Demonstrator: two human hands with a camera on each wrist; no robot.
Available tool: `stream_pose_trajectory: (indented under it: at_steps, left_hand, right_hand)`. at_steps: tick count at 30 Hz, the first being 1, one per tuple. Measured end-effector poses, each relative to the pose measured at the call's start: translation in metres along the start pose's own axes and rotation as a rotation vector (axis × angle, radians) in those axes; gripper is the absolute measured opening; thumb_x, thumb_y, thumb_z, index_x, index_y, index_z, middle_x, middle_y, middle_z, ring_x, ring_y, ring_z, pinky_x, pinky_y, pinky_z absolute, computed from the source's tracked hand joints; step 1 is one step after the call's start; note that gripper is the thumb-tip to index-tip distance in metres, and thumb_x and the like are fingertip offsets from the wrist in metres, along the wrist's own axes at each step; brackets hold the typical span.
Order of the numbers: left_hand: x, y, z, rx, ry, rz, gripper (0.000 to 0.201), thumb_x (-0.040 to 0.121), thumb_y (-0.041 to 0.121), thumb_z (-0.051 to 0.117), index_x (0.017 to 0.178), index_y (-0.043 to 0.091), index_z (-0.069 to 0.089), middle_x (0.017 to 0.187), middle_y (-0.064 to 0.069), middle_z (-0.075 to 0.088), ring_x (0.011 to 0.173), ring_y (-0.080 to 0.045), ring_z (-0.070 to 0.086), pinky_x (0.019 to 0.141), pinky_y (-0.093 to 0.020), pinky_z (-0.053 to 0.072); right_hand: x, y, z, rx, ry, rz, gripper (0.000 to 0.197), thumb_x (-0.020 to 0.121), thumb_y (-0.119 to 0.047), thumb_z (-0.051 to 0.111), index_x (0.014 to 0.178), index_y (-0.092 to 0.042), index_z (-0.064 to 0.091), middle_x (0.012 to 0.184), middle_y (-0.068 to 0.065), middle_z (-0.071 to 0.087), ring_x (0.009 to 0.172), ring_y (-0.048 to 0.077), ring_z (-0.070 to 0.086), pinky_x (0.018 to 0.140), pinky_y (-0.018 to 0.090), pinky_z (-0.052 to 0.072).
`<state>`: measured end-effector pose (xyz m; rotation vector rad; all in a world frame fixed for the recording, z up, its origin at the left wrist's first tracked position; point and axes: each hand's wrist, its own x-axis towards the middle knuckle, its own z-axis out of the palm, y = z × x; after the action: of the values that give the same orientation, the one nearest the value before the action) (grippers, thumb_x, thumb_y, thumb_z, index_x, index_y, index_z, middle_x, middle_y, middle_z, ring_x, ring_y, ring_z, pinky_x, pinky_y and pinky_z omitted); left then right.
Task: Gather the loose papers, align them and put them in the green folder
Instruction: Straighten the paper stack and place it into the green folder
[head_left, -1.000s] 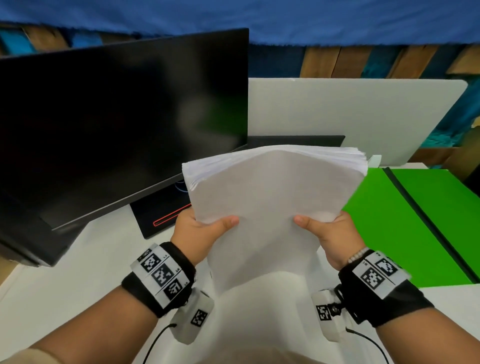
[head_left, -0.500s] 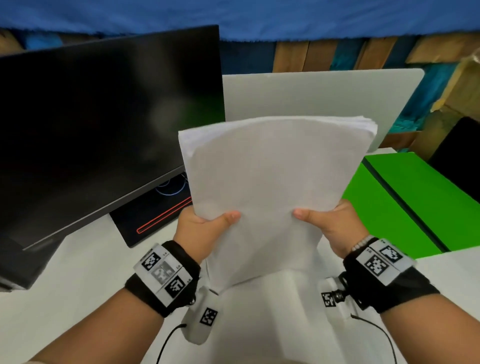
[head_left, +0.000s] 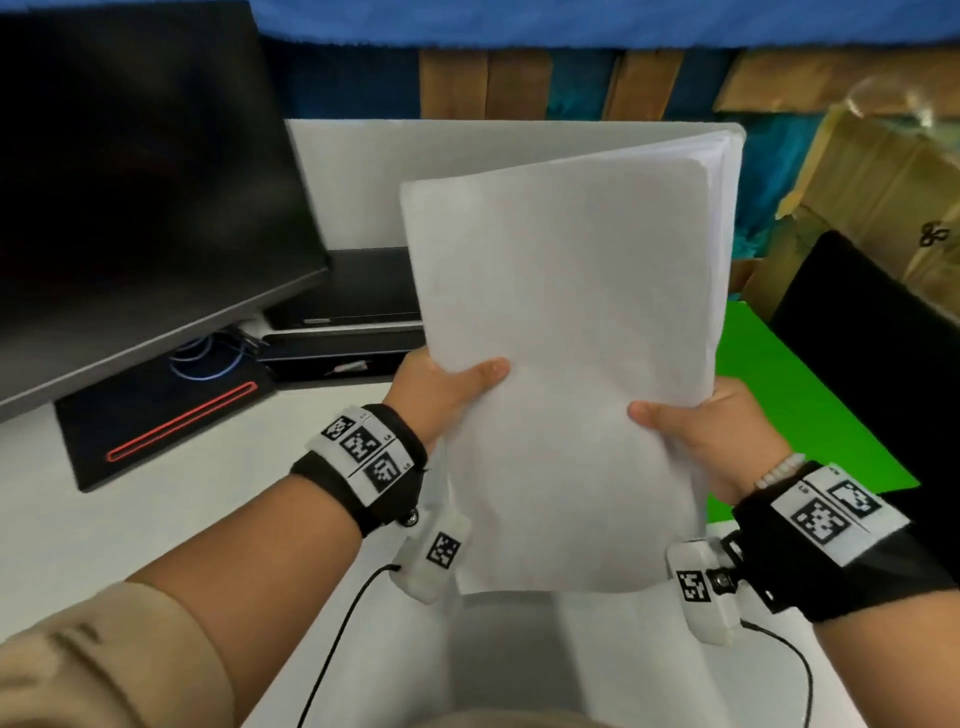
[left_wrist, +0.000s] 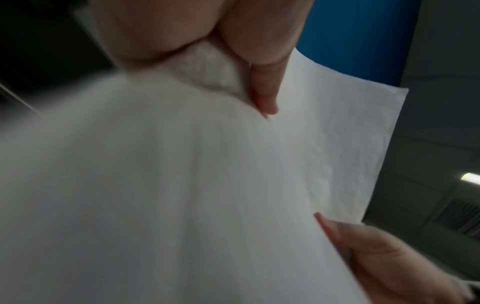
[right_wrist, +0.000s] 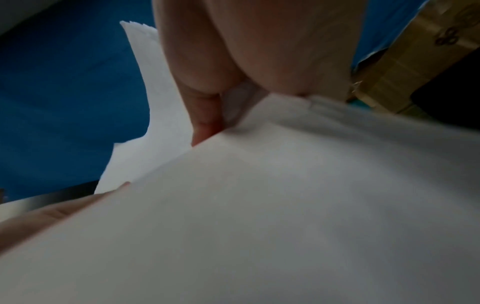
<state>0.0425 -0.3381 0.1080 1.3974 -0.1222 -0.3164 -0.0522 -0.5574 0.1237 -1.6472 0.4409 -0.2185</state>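
Note:
A thick stack of white papers (head_left: 566, 332) stands nearly upright in the air above the white desk, tilted a little to the right. My left hand (head_left: 441, 395) grips its left edge, thumb on the front sheet. My right hand (head_left: 711, 436) grips the right edge the same way. The left wrist view shows the papers (left_wrist: 207, 185) pinched by my left hand (left_wrist: 262, 90). In the right wrist view the papers (right_wrist: 285, 205) sit pinched in my right hand (right_wrist: 207, 115). The green folder (head_left: 800, 415) lies on the desk to the right, partly hidden behind the stack.
A black monitor (head_left: 135, 197) fills the left, with its black base (head_left: 156, 426) and a black box (head_left: 348, 332) behind the stack. A white panel (head_left: 363, 182) stands at the back. A dark chair (head_left: 872, 332) and a cardboard box (head_left: 883, 192) are at the right.
The stack has risen and tipped more upright, leaning right. The view has swung right, so the monitor shifted left and the folder is more hidden. Both hands keep their grip.

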Motion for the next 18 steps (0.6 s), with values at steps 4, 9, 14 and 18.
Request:
stream_pose_trajectory:
  at_steps: [4,9,14,18]
  left_hand:
    - [0.03,-0.047,0.054,0.331,0.109,-0.233,0.065,0.076,0.044,0.07,0.131,0.017,0.048,0.136,-0.006,0.051,0.122,-0.022,0.053,0.103,-0.036,0.042]
    - [0.047,-0.095,0.084,0.725,0.199,-0.689,0.093,0.077,0.064,0.056,0.139,-0.001,0.032,0.137,-0.021,0.049,0.12,-0.036,0.053,0.1,-0.039,0.044]
    - [0.073,-0.12,0.105,0.942,0.247,-0.729,0.095,0.062,0.078,0.053,0.123,0.006,0.052,0.114,-0.017,0.064,0.101,-0.034,0.062,0.092,-0.038,0.05]
    - [0.089,-0.118,0.114,1.124,0.261,-0.764,0.1,0.056,0.075,0.065,0.13,0.011,0.04,0.126,-0.016,0.046,0.112,-0.034,0.051,0.093,-0.038,0.045]
  right_hand:
    - [0.034,0.004,-0.083,-0.069,0.146,0.066,0.015,0.072,0.006,0.07,0.077,-0.007,0.066,0.069,0.006,0.068,0.076,0.029,0.06,0.079,0.042,0.049]
    - [0.07,0.017,-0.146,-0.141,0.179,0.145,0.015,0.07,0.0,0.074,0.08,-0.008,0.067,0.094,0.023,0.068,0.085,0.034,0.064,0.087,0.051,0.05]
    - [0.092,0.03,-0.158,-0.134,0.141,0.172,0.017,0.071,0.004,0.072,0.077,-0.01,0.066,0.085,0.016,0.067,0.084,0.034,0.063,0.087,0.051,0.05]
    - [0.105,0.035,-0.15,-0.169,0.112,0.173,0.021,0.073,0.006,0.07,0.071,-0.013,0.062,0.074,0.008,0.063,0.067,0.027,0.059,0.072,0.037,0.051]
